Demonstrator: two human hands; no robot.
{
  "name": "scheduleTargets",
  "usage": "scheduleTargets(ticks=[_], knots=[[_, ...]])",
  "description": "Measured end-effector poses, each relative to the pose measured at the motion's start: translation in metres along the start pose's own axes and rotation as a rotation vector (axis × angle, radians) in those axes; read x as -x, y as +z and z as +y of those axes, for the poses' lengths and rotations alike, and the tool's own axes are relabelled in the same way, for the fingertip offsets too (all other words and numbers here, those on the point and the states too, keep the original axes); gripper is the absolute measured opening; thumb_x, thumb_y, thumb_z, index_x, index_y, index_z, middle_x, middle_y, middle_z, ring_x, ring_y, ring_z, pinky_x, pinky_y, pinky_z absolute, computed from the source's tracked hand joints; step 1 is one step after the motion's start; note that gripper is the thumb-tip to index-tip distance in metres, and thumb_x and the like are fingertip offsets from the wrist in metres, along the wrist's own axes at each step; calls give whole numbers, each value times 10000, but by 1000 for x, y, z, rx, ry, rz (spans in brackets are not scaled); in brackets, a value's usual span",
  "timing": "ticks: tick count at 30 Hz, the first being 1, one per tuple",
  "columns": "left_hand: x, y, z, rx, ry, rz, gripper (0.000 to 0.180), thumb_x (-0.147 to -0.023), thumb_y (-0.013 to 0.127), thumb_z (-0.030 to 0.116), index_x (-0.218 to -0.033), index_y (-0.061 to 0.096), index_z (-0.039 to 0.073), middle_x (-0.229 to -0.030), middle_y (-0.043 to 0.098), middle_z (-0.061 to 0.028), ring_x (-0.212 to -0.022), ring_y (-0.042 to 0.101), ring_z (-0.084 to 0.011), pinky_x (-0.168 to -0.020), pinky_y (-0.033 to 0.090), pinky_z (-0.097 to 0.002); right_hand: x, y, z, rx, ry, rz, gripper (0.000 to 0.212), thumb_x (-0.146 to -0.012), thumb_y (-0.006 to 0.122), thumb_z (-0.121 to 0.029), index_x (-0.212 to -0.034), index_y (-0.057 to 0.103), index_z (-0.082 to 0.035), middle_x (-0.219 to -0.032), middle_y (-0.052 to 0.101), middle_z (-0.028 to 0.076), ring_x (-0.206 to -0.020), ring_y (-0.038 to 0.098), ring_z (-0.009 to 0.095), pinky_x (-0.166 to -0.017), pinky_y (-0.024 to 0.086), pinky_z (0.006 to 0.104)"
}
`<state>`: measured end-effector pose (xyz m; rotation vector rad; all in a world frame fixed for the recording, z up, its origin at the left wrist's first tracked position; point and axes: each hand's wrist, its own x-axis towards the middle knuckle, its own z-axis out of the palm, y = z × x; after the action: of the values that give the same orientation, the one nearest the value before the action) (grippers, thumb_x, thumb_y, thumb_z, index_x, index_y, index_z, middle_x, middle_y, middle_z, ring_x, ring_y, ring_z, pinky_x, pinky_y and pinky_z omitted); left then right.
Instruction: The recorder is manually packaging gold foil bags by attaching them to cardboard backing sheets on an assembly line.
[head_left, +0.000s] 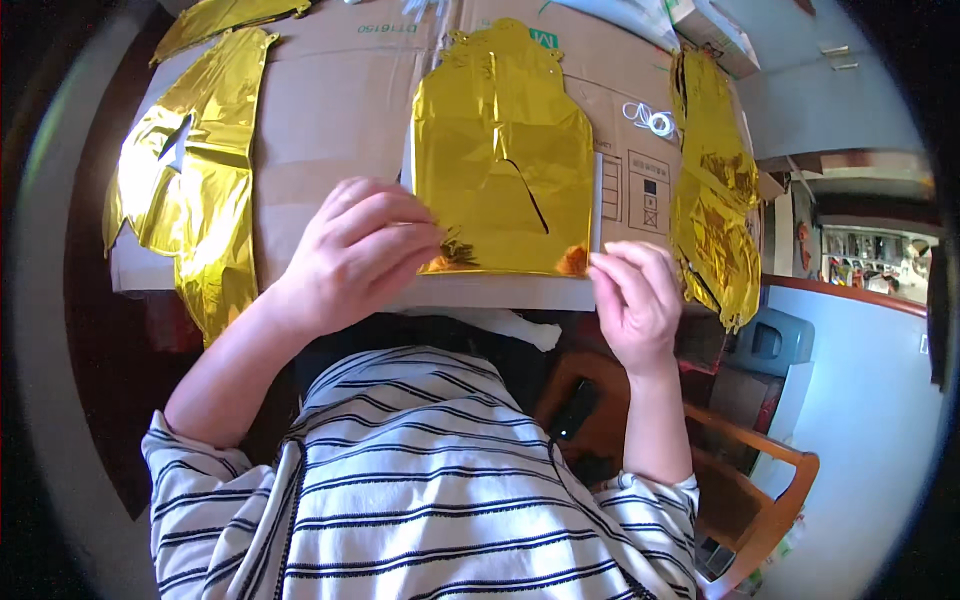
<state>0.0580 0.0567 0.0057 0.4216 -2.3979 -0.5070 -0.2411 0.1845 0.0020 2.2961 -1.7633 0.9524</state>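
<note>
Central item: one gold foil sheet (500, 130), lying flat on brown cardboard (340, 130), directly before the person; upper edge irregular; a dark curved line across its middle, slit or strand not distinguishable.

Attached detail: orange tuft (573, 261) at the sheet's lower right corner; a second orange patch at the lower left, partly screened.

Left hand (365, 245): over the lower left corner of the sheet, fingers bent and close together; whether they clamp anything cannot be told.

Right hand (638, 295): just beside the lower right corner, near the tuft, thumb and forefinger tips close together; a grip cannot be confirmed.

Flanking items: left foil piece (220, 150), with an opening, hanging past the cardboard's near edge; right foil piece (715, 190), creased, along the cardboard's right side.

Sundry: white cord (655, 122), loosely coiled, between the central sheet and right piece.
</note>
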Motion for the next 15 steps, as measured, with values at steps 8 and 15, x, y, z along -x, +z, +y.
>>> scheduleTargets(ticks=[8,15], knots=[[-75,60,-6,161,428,-266,425,-869,675,164,-1260,621,3,-1295,611,-179,-1307,531,-338,-1107,407,-491,2,10,-33,129,-114,-89,220,-782,723,-110,-968,685,2,-1010,641,131,-917,618,297,-855,501,426],[-84,87,-23,71,427,-496,480,-933,601,233,-1362,556,23,-1430,533,-153,-1403,434,-295,-1167,321,-510,23,23,-36,210,-40,-134,270,-801,682,-124,-1038,673,5,-1101,624,168,-1013,597,324,-910,504,451]])
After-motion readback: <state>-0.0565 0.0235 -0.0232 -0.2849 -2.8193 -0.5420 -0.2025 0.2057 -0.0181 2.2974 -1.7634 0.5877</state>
